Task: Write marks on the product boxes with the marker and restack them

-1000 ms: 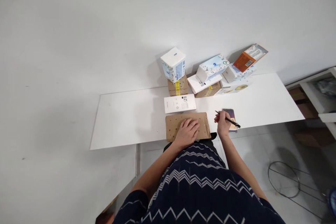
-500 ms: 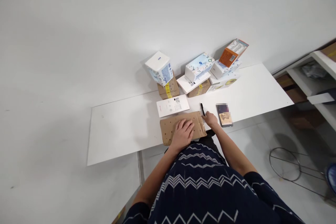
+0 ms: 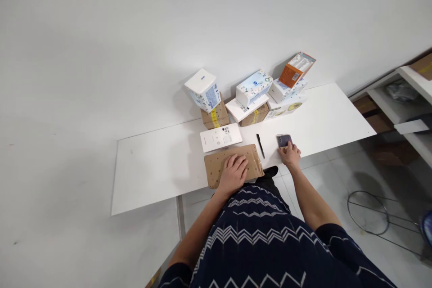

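Observation:
My left hand [image 3: 235, 172] lies flat on a brown, dotted paper package [image 3: 216, 168] at the table's front edge, fingers together but stretched out. My right hand [image 3: 290, 153] has its fingers round the sides of a dark smartphone [image 3: 282, 140], which lies on the table and is partly hidden by the hand. Between the package and the phone lies a black pen [image 3: 261, 146], untouched. Just behind the package is a flat white box [image 3: 221, 137] with a printed label.
Along the wall on the white table [image 3: 148, 166] stand stacked boxes: a white-and-blue carton [image 3: 204, 90] on a brown box [image 3: 216, 116], a floral carton [image 3: 254, 87], and an orange carton [image 3: 295, 69]. Shelving [image 3: 384, 103] and a wire ring stand [image 3: 367, 212] are at the right.
My right hand has let go of the pen and moved right onto the phone, closing round it. The pen now lies alone. My left hand stays on the package.

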{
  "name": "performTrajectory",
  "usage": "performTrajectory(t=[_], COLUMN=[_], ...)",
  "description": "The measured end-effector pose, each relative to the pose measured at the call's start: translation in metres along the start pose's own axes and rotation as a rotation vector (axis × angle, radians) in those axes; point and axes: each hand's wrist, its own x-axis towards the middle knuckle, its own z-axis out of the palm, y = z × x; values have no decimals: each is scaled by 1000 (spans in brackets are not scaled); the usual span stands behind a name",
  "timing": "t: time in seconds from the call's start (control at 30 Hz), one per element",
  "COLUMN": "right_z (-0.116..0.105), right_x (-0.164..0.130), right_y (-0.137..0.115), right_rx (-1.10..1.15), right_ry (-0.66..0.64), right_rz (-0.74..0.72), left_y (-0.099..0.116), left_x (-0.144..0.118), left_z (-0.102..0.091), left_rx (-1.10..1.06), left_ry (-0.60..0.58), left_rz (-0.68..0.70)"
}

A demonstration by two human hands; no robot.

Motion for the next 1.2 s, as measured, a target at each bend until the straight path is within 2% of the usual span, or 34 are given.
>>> performTrajectory(t=[0.17, 0.33, 0.43, 0.57, 0.7, 0.8, 1.0, 1.2], right_z=[-4, -21, -39, -76, -109, -113, -91, -86], right_x=[-10, -34, -56, -93, -132, -156, -193, -203], right_y=[-7, -11, -17, -37, -68, -86, -105, -105], right_rx=[217, 628, 934, 1238, 1584, 1645, 1614, 1605], right_ry=[-4, -85, -193, -359, -672, -823, -1079, -1214], right_rz=[63, 146, 141, 69, -12, 14, 127, 148], left_y=[0, -1, -1, 0, 1, 1, -1, 0], left_x=[0, 0, 0, 1, 1, -1, -2, -2], left_z=[0, 0, 0, -1, -1, -1, 0, 0], left_rx=[2, 10, 19, 33, 35, 25, -23, -81], left_ry=[7, 20, 31, 44, 37, 33, -27, -2], left_rz=[-4, 6, 21, 34, 47, 44, -6, -20])
